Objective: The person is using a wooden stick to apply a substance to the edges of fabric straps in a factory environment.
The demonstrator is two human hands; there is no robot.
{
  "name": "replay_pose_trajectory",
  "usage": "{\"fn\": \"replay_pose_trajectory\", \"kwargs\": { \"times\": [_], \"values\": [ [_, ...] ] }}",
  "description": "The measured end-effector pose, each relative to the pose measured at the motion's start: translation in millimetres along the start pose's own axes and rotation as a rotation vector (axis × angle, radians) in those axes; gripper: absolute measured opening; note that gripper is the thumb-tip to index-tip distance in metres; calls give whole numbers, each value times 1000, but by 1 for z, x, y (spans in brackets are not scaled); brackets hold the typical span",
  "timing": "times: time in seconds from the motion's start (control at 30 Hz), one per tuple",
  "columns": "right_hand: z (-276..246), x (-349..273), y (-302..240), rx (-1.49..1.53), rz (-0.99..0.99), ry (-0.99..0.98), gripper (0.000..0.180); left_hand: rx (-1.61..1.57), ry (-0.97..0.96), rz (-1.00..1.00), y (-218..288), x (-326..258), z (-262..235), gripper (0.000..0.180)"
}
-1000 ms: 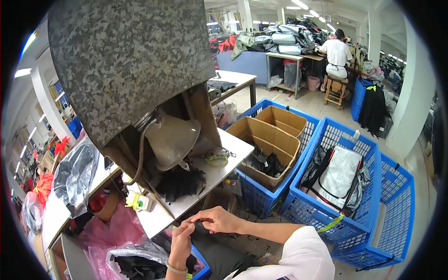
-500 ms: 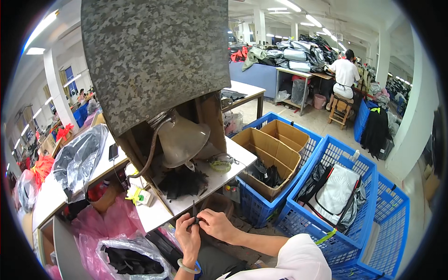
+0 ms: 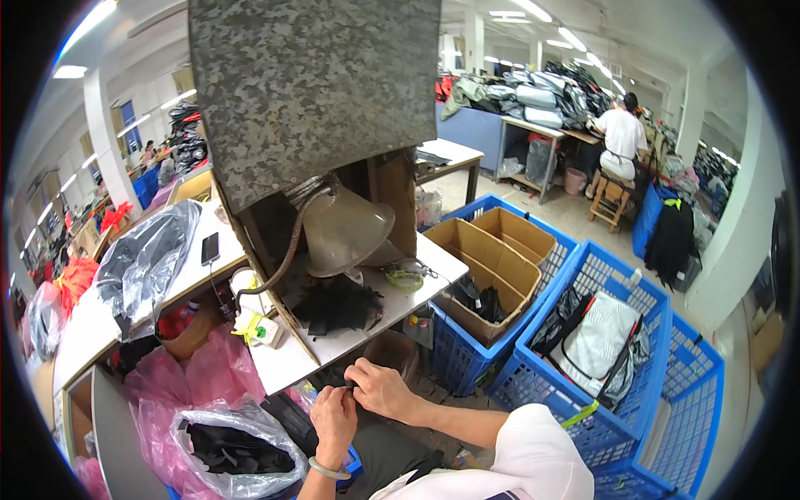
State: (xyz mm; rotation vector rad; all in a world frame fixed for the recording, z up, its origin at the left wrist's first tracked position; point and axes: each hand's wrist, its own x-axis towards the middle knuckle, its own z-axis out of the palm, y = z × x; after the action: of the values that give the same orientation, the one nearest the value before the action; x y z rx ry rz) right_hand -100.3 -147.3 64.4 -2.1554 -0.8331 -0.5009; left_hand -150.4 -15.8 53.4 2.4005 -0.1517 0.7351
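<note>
My left hand (image 3: 335,422) and my right hand (image 3: 382,390) meet just below the front edge of the white worktop (image 3: 283,362). Both have their fingers pinched together on a small black piece (image 3: 351,387), which is mostly hidden between the fingertips. Beyond them, a pile of black strips (image 3: 337,307) lies on the worktop beneath a bell-shaped lamp (image 3: 346,233). To the left of my lap stands a clear plastic bag (image 3: 179,433) filled with black pieces (image 3: 237,450).
A camouflage-patterned panel (image 3: 317,92) rises above the lamp. On my right stand blue crates (image 3: 533,375), one holding a cardboard box (image 3: 500,267). Pink plastic (image 3: 192,367) spreads at the left, below a side table with a phone (image 3: 210,248). A person (image 3: 621,137) sits far off.
The view has shifted a little, so the panel, lamp and worktop appear farther right. My right fingers have risen slightly, and the black piece shows less between my hands.
</note>
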Motion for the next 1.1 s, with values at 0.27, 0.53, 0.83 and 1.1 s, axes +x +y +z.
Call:
{"fn": "replay_pose_trajectory", "kwargs": {
  "times": [0.27,0.53,0.83,1.1],
  "values": [
    [32,-12,10,287,113,-67,13,78,50,44,-14,-12,-7,7],
    [93,-51,3,1918,1207,-160,18,-198,164,-262,-43,-53,21,11],
    [2,-27,33,460,367,164,26,-989,-17,-511,15,0,53,14],
    [-45,-49,73,11,311,444,14,-1180,-144,-394,50,24,130,8]
  ]
}}
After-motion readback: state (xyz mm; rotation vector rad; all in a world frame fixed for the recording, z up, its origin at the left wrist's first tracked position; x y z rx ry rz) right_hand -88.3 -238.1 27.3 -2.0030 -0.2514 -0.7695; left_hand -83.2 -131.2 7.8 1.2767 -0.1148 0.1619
